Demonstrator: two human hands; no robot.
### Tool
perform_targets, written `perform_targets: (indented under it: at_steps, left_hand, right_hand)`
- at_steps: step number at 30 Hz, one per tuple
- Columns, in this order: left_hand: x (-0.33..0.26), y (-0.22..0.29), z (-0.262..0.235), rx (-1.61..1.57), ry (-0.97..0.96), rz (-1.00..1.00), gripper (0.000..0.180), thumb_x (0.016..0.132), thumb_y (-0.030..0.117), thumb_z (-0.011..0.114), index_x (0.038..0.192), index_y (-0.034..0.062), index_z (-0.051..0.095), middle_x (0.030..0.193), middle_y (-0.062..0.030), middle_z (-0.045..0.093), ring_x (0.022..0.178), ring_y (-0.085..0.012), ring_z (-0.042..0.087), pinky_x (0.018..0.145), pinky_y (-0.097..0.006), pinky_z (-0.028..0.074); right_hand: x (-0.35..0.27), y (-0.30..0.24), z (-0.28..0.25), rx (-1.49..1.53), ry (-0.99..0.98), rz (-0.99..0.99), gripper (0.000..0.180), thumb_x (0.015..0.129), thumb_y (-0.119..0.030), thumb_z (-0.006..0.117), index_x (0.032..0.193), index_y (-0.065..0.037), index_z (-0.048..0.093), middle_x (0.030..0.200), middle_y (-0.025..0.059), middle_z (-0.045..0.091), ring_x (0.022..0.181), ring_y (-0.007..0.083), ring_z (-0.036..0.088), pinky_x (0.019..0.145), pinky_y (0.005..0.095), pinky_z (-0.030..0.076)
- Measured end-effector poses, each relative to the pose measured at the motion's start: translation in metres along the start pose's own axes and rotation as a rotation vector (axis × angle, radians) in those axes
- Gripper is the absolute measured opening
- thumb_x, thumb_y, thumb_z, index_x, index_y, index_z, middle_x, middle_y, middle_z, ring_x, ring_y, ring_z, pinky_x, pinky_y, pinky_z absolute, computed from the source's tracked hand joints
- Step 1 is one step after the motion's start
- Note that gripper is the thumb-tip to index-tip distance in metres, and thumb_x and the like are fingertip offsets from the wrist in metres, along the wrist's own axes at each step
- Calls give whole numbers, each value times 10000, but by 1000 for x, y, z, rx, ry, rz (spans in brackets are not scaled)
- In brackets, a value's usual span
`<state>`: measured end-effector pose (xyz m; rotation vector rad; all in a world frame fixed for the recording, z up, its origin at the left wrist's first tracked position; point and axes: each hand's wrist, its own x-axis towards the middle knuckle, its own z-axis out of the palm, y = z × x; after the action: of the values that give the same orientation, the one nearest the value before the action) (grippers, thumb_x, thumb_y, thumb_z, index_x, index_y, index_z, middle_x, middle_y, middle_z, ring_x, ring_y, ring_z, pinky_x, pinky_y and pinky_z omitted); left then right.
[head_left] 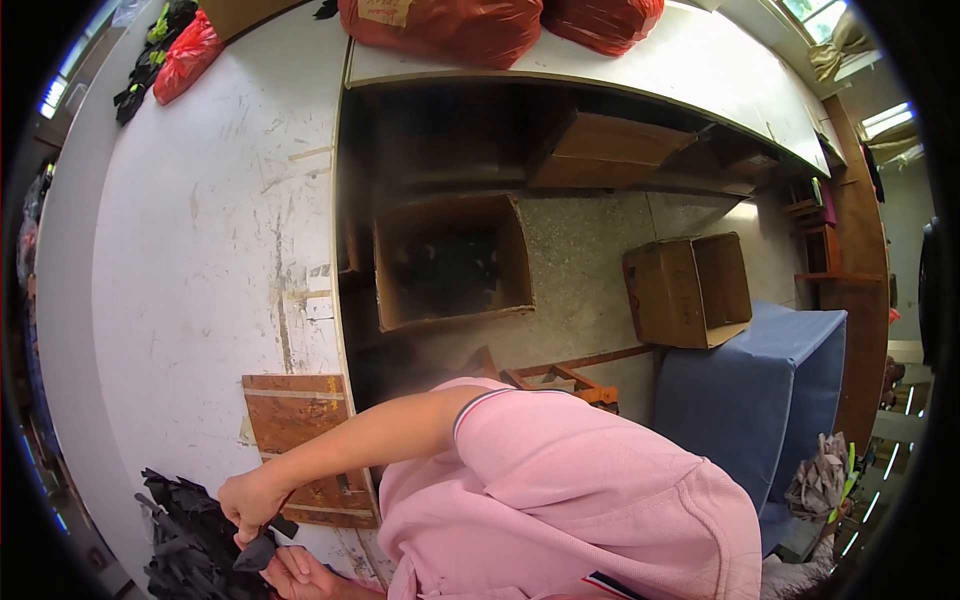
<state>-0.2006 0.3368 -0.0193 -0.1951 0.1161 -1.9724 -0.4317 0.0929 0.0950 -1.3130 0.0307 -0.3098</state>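
Note:
Both hands are together at the lower left, over the white table and beside a brown wooden board (295, 410). My right hand (252, 500), on the bare arm reaching across from the pink sleeve, has its fingers closed on a small black fabric piece (256, 552). Just below it, my left hand (298, 573) is closed on the same piece, its fingers curled. A dark end of material shows between the hands. Next to them lies a heap of black fabric strips (190, 530). The fingertips are partly hidden.
The white table (200, 250) runs along the left; another holds red plastic bags (450, 30). On the floor stand an open cardboard box (455, 315) with dark contents and another box (665, 300). A blue covered stand (725, 385) is at the right.

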Motion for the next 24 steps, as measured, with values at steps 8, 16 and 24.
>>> perform_targets:
  at_steps: [8,16,24]
  left_hand:
    - [41,34,-1,35,320,106,267,827,211,456,577,120,428,488,43,468,349,-108,403,341,-278,350]
    - [133,-20,44,69,285,167,223,785,287,486,700,81,487,544,-3,506,366,-156,410,396,-343,384]
    - [172,-101,84,39,318,361,331,743,362,515,822,42,546,600,-48,543,384,-204,416,452,-407,418]
  right_hand:
    - [1,22,12,-275,204,-40,253,655,-203,636,664,48,605,564,145,565,561,240,565,507,351,429]
    - [-19,2,20,-298,279,29,267,654,-197,629,631,65,587,544,155,558,532,245,569,472,356,440]
    - [-2,-3,16,-242,279,92,236,649,-156,630,594,67,579,520,138,561,461,233,567,398,328,436]
